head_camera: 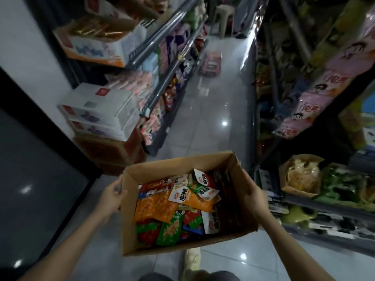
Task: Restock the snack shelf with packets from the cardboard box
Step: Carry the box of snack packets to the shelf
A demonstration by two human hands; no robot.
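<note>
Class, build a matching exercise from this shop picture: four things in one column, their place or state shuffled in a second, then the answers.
Column one
1. left hand
2. right hand
3. cardboard box
4. white cartons

Column two
A. stacked left of the aisle
B. grips the box's right wall
C. holds snack packets
D. grips the box's left wall

Pairs: 1-D, 2-B, 3-C, 4-A

Glossy, seemingly grey tiled floor [205,126]

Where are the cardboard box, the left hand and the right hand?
cardboard box [178,167]: head view, its far inner wall.
left hand [112,196]: head view, back of the hand gripping the box's left wall.
right hand [254,196]: head view, back of the hand gripping the box's right wall.
</note>
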